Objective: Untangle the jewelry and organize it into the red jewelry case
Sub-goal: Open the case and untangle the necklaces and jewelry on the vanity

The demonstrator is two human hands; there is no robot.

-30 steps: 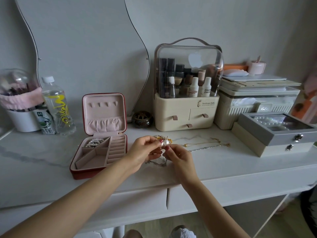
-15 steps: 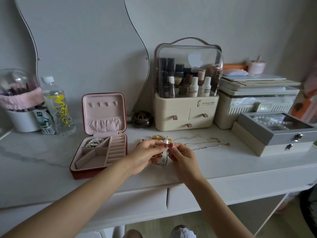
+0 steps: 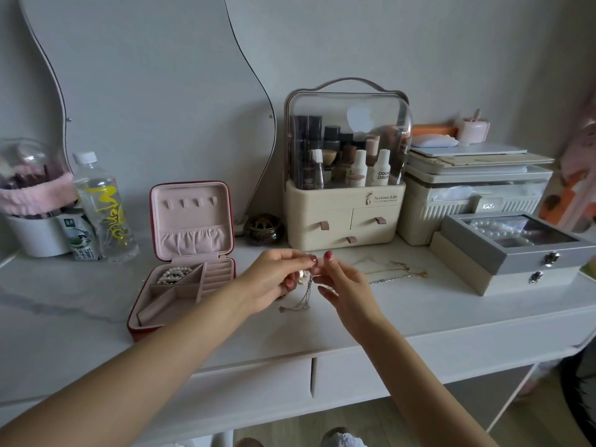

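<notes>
The jewelry tangle (image 3: 304, 287) hangs above the table (image 3: 419, 304), pinched from both sides by the left hand (image 3: 274, 280) and right hand (image 3: 346, 290), just right of the open red case (image 3: 185, 269) holding pearls (image 3: 174, 274).

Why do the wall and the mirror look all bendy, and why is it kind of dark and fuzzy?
Head view: the wide lens curves the mirror edge and table toward the picture's edges; the light is dim and soft, with no hard shadows; the clear cosmetics case shows a pale glare patch; the tangled jewelry between left hand and right hand looks blurry.
</notes>
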